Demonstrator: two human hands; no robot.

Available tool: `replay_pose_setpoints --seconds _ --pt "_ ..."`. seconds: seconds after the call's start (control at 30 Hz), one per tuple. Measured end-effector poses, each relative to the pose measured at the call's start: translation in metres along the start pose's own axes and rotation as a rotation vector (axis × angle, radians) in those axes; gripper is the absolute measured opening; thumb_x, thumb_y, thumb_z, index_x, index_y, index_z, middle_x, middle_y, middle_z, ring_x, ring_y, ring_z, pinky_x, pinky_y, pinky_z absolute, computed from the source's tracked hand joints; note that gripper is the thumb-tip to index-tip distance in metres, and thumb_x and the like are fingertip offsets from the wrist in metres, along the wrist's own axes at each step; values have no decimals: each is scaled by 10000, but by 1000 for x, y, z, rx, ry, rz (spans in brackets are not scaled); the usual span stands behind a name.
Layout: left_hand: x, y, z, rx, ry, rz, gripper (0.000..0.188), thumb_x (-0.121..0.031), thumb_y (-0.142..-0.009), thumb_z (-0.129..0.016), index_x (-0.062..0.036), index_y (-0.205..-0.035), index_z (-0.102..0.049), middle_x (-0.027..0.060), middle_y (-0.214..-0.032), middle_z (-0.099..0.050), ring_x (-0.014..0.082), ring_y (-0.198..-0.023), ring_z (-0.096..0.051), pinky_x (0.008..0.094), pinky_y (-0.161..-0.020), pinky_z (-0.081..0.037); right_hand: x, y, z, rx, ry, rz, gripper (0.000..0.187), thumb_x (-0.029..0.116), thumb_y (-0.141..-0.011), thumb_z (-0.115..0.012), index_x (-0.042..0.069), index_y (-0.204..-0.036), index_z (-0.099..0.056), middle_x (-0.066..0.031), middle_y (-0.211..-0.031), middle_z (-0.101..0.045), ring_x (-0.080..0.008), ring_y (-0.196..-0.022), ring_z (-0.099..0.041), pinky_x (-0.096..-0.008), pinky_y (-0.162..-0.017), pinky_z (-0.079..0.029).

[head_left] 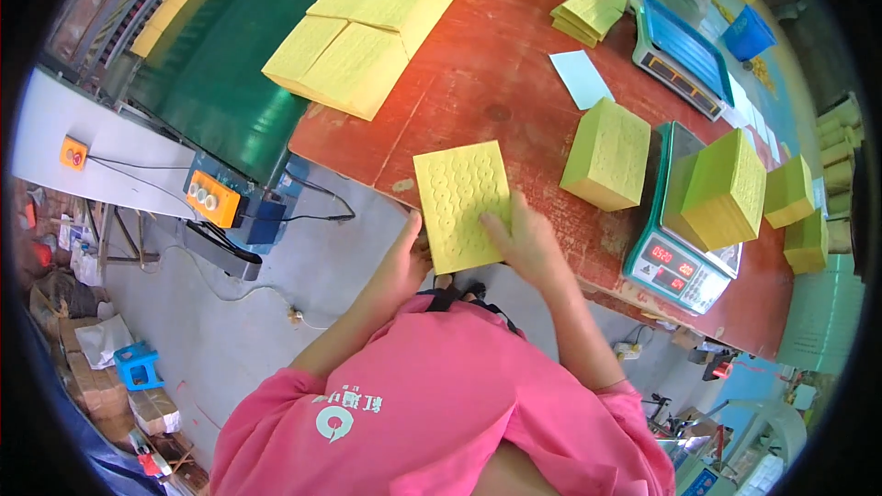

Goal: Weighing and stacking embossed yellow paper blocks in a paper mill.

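Observation:
A stack of yellow embossed paper (459,207), with rows of round coin-like patterns, is held up over the table's near edge. My right hand (528,243) grips its right edge, thumb on the top face and fingers out of sight beneath. At the lower left edge is my left hand (401,262), its thumb upright beside the stack and its fingers curled against or under it, partly hidden. To the right, a block of yellow paper (606,156) stands on the red table (478,64). Another block (726,188) rests on a digital scale (680,266) with lit red figures.
Several yellow paper blocks (367,28) line the table's far left, beside a green conveyor belt (230,64). A loose paper bundle (591,11), a pale blue sheet (581,79) and a second scale (682,55) lie farther back. An orange button box (213,199) is mounted at the belt's end.

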State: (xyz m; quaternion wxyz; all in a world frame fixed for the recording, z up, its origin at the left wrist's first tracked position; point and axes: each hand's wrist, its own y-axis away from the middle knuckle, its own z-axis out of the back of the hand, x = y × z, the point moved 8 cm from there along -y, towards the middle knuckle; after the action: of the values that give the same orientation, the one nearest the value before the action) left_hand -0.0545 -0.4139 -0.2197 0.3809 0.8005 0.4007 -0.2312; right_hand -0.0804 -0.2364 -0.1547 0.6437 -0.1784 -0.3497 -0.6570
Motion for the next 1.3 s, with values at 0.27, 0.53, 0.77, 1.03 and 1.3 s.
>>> replay_pose_setpoints --seconds 0.27,0.53,0.77,1.03,1.3 --pt "-19 5 11 70 -204 71 710 -460 -1013 -478 -114 -1566 -197 79 -1525 -387 228 -1380 -412 404 -1104 -355 9 16 -22 -82 -52 -33 653 411 -929 -609 -120 -1264 -431 -318 -1016 -647 -463 -919 -660 -508 -797 -532" --pt "-36 -4 -11 105 -143 94 594 -309 -990 -555 -86 -1490 -327 104 -1425 -486 226 -1282 -518 404 -1036 -453 2 19 -28 -168 -29 22 641 404 -927 -616 -97 -1295 -463 -295 -1010 -664 -424 -908 -678 -469 -805 -541" --pt "-19 -10 29 -39 -72 76 541 -292 -979 -549 -57 -1445 -409 118 -1368 -557 235 -1216 -587 401 -1003 -501 -82 43 -62 -60 -627 -289 430 323 -1014 -535 -50 -1211 -615 -165 -1062 -684 -246 -930 -664 -347 -817 -530" --pt "-40 3 24 12 228 250 580 -286 -934 -625 -43 -1427 -437 125 -1347 -581 263 -1243 -566 429 -1039 -471 -24 19 -46 28 -1464 -98 737 458 -955 -617 -35 -1456 -396 -119 -1376 -540 -209 -1266 -497 -348 -1048 -402" --pt "-142 -96 1 278 -648 -306 806 -125 -810 -779 -33 -1495 -364 120 -1436 -505 223 -1337 -462 380 -1098 -393 -3 -38 32 -63 -1144 219 719 141 -860 -731 81 -1491 -393 -41 -1389 -530 -159 -1241 -509 -332 -1057 -404"
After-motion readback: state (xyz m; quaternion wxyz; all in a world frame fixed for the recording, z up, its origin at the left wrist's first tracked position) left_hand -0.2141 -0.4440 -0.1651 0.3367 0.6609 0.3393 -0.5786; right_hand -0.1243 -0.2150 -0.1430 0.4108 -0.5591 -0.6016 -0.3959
